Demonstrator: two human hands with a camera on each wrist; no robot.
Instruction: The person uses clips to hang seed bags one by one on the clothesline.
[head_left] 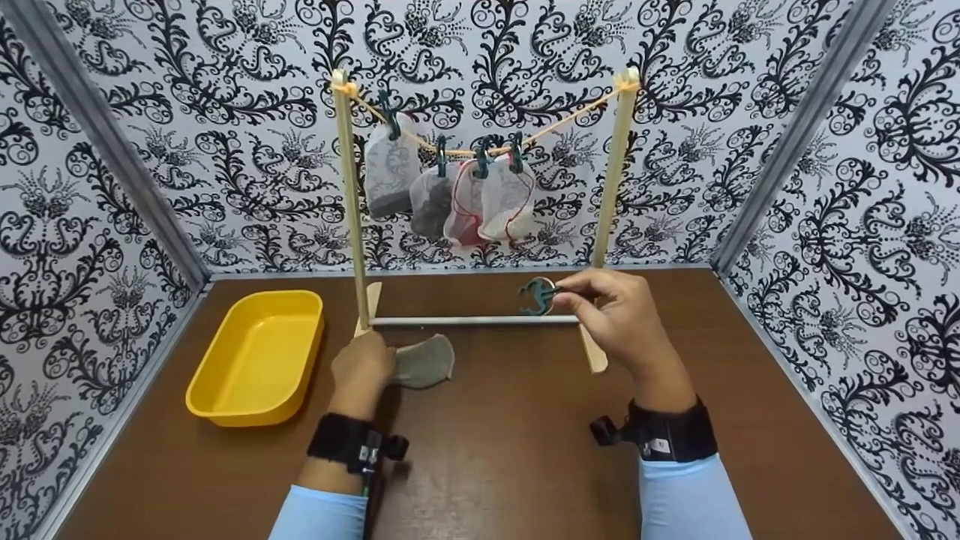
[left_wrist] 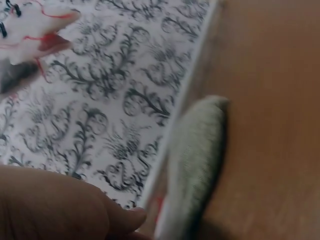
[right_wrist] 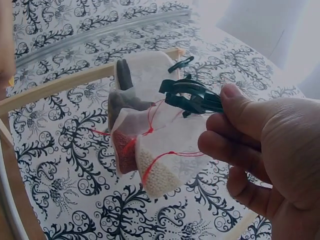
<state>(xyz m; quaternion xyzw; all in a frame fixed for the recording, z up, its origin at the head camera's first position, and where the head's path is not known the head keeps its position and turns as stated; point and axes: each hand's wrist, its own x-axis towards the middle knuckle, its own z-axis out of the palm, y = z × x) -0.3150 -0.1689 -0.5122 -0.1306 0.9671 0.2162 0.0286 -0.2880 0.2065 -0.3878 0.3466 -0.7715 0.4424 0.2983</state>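
Note:
My left hand (head_left: 364,366) grips one end of a small mesh bag (head_left: 425,362) just above the table, in front of the stand's left foot. In the left wrist view the bag (left_wrist: 196,160) looks filled with something grey-green, and the held end is partly hidden by the hand. My right hand (head_left: 619,319) pinches a dark green clothes clip (head_left: 537,296) between thumb and fingers near the right post. The right wrist view shows the handles of this clip (right_wrist: 192,97) in the fingertips, its prongs pointing away from the hand.
A wooden stand with a left post (head_left: 349,202), a right post (head_left: 616,172) and a white crossbar (head_left: 472,320) carries a sagging orange cord (head_left: 577,114). Several filled mesh bags (head_left: 506,199) hang from it on green clips. A yellow tray (head_left: 259,360) sits at the left.

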